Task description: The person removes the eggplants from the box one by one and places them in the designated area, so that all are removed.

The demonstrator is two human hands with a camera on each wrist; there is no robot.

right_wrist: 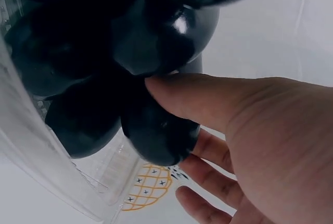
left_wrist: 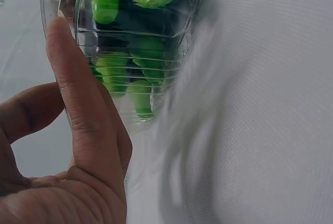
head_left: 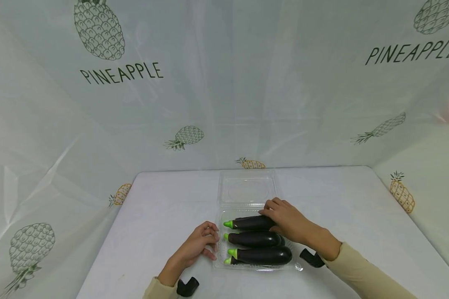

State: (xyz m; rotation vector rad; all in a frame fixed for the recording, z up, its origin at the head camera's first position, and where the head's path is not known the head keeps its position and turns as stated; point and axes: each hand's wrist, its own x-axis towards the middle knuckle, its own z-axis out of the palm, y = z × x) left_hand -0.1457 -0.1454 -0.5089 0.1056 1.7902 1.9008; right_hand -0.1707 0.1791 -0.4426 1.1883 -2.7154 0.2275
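A clear plastic clamshell container (head_left: 262,269) holds several dark purple eggplants with bright green stems, stacked and lying crosswise with stems to the left. My right hand (head_left: 289,220) grips the round right end of the farthest upper eggplant (head_left: 251,223); in the right wrist view the thumb lies on one side of that eggplant (right_wrist: 158,135) and the fingers on the other. At the container's left side, my left hand (head_left: 202,241) rests a nearly straight finger along the wall, close to the green stems (left_wrist: 112,73). The lower eggplants are partly hidden under the upper ones.
The container's hinged lid (head_left: 247,187) lies folded back toward the far edge of the white table (head_left: 164,207). A pineapple-printed curtain (head_left: 228,91) hangs behind and at the sides. Black wrist mounts (head_left: 188,286) sit by both sleeves.
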